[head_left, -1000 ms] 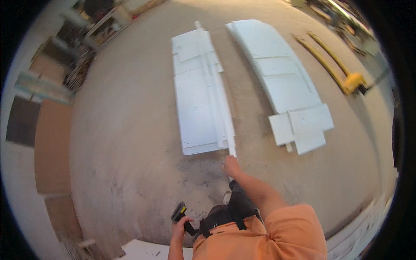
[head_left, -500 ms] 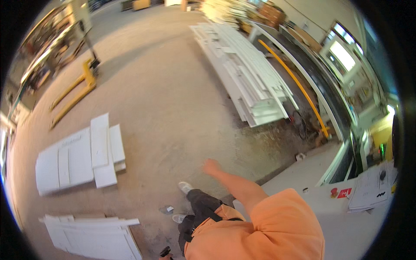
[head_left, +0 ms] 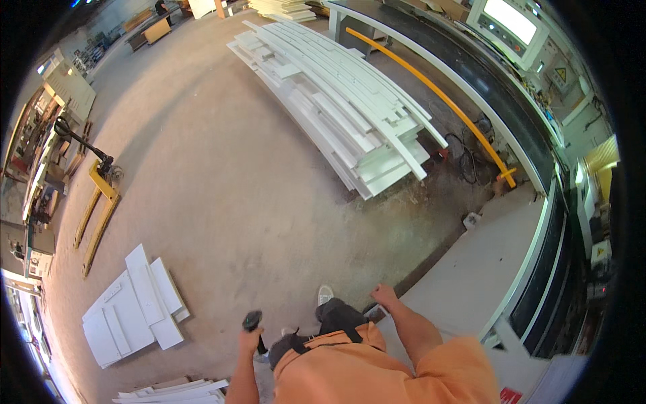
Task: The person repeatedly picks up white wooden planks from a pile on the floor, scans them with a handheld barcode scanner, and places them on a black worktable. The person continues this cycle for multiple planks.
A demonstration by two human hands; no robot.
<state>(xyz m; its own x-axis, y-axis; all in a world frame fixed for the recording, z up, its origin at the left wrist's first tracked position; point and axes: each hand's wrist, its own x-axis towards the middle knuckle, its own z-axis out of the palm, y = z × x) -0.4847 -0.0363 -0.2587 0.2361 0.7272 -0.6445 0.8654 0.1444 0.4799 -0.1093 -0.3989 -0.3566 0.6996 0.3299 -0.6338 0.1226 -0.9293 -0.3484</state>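
My left hand [head_left: 249, 341] is wrapped around a black handheld tool [head_left: 253, 320] with a rounded top and a dark handle; its exact kind does not show. My right hand [head_left: 384, 296] hangs in front of my body with its fingers curled in, and nothing shows in it. It is close to the edge of a pale grey flat surface [head_left: 457, 262] on my right. Below the hands are my dark trousers and a light shoe [head_left: 326, 294] on the concrete floor.
Long white boards [head_left: 336, 101] lie stacked ahead, beside a black-topped machine [head_left: 464, 54] with a yellow bar [head_left: 431, 87] and a lit control panel [head_left: 509, 27]. On the left are a yellow pallet jack [head_left: 101, 195] and white panels [head_left: 134, 303]; another white stack [head_left: 175, 392] lies nearer.
The view has turned and shifted. My left hand with the black tool has come up further into view from the lower edge. My right hand now appears lower and further right.
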